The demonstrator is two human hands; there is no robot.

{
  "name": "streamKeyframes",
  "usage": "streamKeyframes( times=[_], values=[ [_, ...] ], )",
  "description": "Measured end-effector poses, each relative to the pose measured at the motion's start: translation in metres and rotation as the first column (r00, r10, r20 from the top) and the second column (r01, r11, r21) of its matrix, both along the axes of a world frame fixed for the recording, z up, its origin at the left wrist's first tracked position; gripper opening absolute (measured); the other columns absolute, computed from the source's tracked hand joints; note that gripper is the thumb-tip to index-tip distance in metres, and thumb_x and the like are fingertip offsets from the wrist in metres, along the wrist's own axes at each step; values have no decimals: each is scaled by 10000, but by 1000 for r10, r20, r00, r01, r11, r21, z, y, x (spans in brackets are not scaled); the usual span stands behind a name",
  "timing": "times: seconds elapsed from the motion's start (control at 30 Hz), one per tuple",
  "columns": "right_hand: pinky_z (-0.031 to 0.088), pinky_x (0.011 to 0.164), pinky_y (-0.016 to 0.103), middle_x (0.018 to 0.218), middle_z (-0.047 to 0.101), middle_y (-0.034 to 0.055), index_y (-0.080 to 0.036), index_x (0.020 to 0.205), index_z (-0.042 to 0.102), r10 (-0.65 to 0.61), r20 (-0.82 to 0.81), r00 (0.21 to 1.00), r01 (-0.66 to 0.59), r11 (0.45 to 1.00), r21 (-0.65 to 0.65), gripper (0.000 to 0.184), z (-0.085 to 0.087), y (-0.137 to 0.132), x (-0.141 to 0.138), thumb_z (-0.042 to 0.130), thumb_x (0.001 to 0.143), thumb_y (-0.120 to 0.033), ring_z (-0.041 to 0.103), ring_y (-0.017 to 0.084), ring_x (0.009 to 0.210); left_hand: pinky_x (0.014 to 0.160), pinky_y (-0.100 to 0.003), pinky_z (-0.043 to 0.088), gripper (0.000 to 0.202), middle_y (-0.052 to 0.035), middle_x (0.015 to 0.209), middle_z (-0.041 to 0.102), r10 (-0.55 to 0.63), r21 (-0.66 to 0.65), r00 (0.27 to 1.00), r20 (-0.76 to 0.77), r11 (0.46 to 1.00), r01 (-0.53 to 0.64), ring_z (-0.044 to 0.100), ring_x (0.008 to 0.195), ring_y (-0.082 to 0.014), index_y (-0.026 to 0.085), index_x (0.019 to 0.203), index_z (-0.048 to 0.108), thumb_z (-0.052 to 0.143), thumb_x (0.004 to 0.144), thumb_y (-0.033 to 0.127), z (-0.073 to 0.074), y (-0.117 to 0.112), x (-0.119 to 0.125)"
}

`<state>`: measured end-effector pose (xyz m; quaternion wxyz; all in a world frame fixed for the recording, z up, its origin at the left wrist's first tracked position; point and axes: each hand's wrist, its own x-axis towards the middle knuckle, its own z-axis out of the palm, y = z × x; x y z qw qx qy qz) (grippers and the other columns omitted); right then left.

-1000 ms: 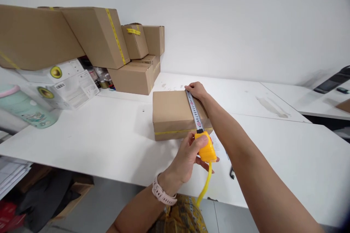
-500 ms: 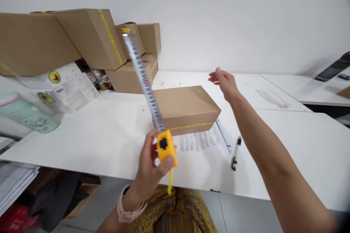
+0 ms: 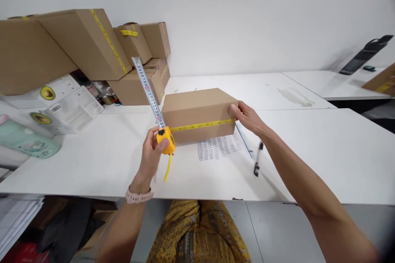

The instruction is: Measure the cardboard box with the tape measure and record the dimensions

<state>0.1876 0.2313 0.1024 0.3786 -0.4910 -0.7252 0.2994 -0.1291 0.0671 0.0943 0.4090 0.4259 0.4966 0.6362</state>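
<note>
My left hand [image 3: 151, 152] is closed around a yellow tape measure [image 3: 166, 139] with a yellow wrist strap. Its metal blade is drawn out and points up and to the left, beside the left end of a brown cardboard box [image 3: 200, 109]. My right hand [image 3: 248, 118] grips the box's right end, thumb on the near corner and fingers round the side. A strip of yellow tape runs along the box's front face. Under the box, partly covered, lies a printed sheet [image 3: 217, 148] with rows of small print.
A pen [image 3: 258, 159] lies right of the sheet. Cardboard boxes [image 3: 83, 45] are stacked at the back left, above white avocado-print cartons [image 3: 68, 107]. A mint-green bottle [image 3: 27, 137] is at the left. A black bottle [image 3: 364, 55] lies at the far right.
My right hand has come down from the air onto the box's right end, and the box's front face has tilted more into view. My left hand has moved left with the tape measure.
</note>
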Motion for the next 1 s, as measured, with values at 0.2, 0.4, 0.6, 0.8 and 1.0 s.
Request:
streamKeyframes(
  times=[0.2, 0.4, 0.6, 0.8, 1.0],
  values=[
    [547, 836, 527, 958, 676, 79, -315, 1435, 495, -98, -5, 995, 98, 994, 47, 737, 46, 11, -18, 563, 858, -768, 640, 271, 840, 443, -230, 528, 532, -14, 921, 666, -6, 114, 999, -48, 993, 11, 708, 629, -174, 227, 1102, 550, 811, 682, 423, 50, 46, -20],
    [519, 989, 519, 1387, 559, 119, -256, 1141, 617, -27, -78, 997, 45, 971, 235, 426, 51, 30, -21, 649, 847, -563, 574, 304, 1183, 501, -271, 598, 574, -49, 1097, 673, -49, 171, 996, -81, 983, 63, 731, 748, -202, 270, 1191, 565, 851, 714, 410, 37, 13, 2],
    [469, 989, 545, 1246, 668, 133, -210, 1189, 650, 40, 136, 990, -87, 930, 358, 353, 65, 28, -28, 515, 886, -332, 605, 310, 1089, 442, -219, 553, 622, -117, 1285, 628, -483, -42, 857, 182, 867, 497, 732, 773, -215, 261, 1201, 581, 841, 719, 557, -6, -39, 51],
    [383, 1004, 532, 1102, 708, 133, -212, 1111, 643, -149, 342, 928, -59, 846, 529, 325, 71, 20, -47, 364, 978, -315, 582, 326, 1055, 581, -262, 612, 568, -87, 1212, 633, -515, -66, 807, 289, 830, 554, 690, 804, -178, 247, 1176, 608, 839, 737, 523, -25, -44, 69],
    [387, 917, 473, 1222, 663, 130, -259, 1459, 505, -104, 462, 881, -212, 786, 581, 506, 70, 22, -64, 309, 995, -217, 530, 322, 1061, 593, -306, 611, 583, -81, 1164, 634, -509, -82, 805, 306, 828, 555, 674, 870, -223, 274, 1157, 619, 848, 693, 541, -30, -45, 74]
  ],
)
